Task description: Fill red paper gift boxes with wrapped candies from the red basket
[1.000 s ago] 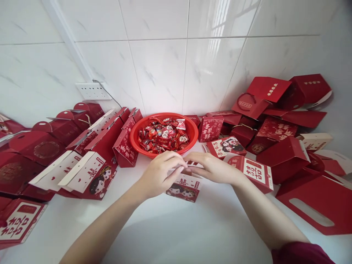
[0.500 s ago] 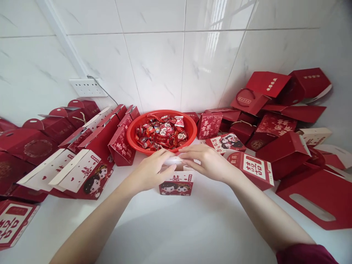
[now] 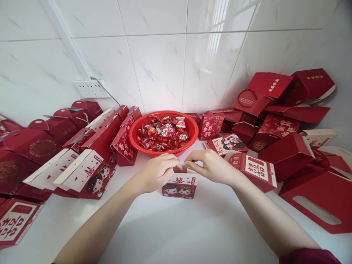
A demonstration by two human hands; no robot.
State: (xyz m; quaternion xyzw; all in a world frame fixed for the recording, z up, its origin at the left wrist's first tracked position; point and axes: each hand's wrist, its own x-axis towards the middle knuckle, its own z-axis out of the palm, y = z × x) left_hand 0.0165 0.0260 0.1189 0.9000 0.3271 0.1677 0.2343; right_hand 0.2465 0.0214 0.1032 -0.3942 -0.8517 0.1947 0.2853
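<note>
A small red and white box (image 3: 179, 186) with two cartoon faces stands upright on the white table, its top open. My left hand (image 3: 160, 172) is at the box's left upper edge, fingers bent over the opening. At the far right edge of the opening, my right hand (image 3: 208, 165) has its thumb and fingertips brought together on the box's flap. The left fingertips also seem to pinch the rim, partly hidden behind the hand. Just behind the box sits a red basket (image 3: 132, 136) filled with wrapped candies (image 3: 164, 132).
Closed boxes (image 3: 82, 172) stand in rows on the left of the table (image 3: 176, 231). A heap of red boxes (image 3: 286, 154) lies at the right, one with a cut-out handle. Behind are a tiled wall and a power strip (image 3: 92, 89) with a cable.
Both hands have come down slightly and moved apart around the box top. The white flap that was between them has gone down, and more of the box's opening shows.
</note>
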